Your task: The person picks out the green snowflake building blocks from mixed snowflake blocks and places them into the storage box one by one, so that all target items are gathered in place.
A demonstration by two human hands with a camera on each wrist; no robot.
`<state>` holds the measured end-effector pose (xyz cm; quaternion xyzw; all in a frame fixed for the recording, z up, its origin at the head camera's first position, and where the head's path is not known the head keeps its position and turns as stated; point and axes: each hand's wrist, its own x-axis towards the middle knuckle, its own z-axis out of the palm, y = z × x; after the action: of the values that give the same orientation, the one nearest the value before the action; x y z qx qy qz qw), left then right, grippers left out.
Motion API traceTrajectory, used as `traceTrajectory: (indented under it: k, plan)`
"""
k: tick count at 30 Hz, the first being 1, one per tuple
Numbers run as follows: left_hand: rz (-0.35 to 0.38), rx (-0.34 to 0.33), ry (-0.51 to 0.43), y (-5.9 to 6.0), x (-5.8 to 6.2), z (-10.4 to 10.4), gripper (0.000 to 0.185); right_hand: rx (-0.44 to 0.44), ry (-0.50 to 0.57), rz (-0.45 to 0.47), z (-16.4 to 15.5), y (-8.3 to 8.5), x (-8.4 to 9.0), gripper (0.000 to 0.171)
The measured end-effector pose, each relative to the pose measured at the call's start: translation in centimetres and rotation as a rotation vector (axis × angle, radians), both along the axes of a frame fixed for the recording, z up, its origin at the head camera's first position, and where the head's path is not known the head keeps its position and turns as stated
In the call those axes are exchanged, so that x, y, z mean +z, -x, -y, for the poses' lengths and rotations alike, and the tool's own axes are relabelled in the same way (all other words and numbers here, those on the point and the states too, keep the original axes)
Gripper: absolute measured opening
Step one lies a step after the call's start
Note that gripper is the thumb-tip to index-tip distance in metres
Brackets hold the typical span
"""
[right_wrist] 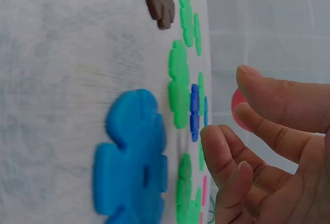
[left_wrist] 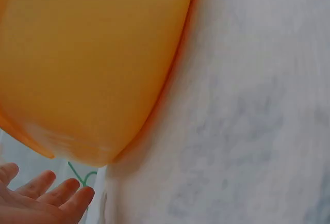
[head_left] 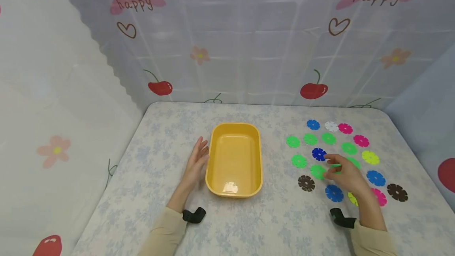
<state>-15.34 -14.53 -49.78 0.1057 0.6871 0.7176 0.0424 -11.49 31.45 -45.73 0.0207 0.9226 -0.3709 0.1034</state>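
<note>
Two hands on a floral counter [head_left: 160,224], cherry curtains [head_left: 249,50] behind; left hand [head_left: 196,164] flat and open beside the tub [head_left: 234,160], right hand [head_left: 346,175] loose, half hiding a green disc [head_left: 335,168].

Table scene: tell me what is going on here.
A person sits at a table. The left hand rests open beside an empty yellow tray. The right hand hovers over flower-shaped plastic discs spread flat to the tray's right, fingers loosely curled above a green disc; it seems to hold nothing.

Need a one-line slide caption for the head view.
Left hand rests beside yellow plastic tub; right hand hovers over flower-shaped plastic discs.
</note>
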Motion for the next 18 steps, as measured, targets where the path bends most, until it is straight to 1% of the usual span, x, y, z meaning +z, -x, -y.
traceTrajectory:
  k: [2, 5, 7, 11, 14, 18]
  plan:
    - [0.014, -0.011, -0.025, -0.1, -0.4, -0.3, 0.067, -0.015, 0.006, 0.018, -0.1, 0.0, -0.5, 0.060]
    - [0.027, -0.036, -0.030, -0.2, -0.9, -0.7, 0.068, -0.032, -0.002, 0.039, -0.2, 0.1, -1.2, 0.061]
    - [0.039, -0.046, -0.019, -0.4, -1.2, -0.8, 0.068, -0.034, -0.013, 0.042, -0.3, 0.1, -1.6, 0.061]
    - [0.056, -0.071, -0.046, -0.5, -1.7, -1.1, 0.066, -0.035, -0.045, 0.036, -0.3, 0.3, -1.9, 0.063]
    - [0.061, -0.076, -0.069, -0.5, -2.0, -1.1, 0.065, -0.035, -0.070, 0.031, -0.2, 0.4, -2.0, 0.062]
    - [0.064, -0.066, -0.061, -0.4, -2.2, -1.1, 0.064, -0.027, -0.097, 0.010, -0.1, 0.6, -2.2, 0.056]
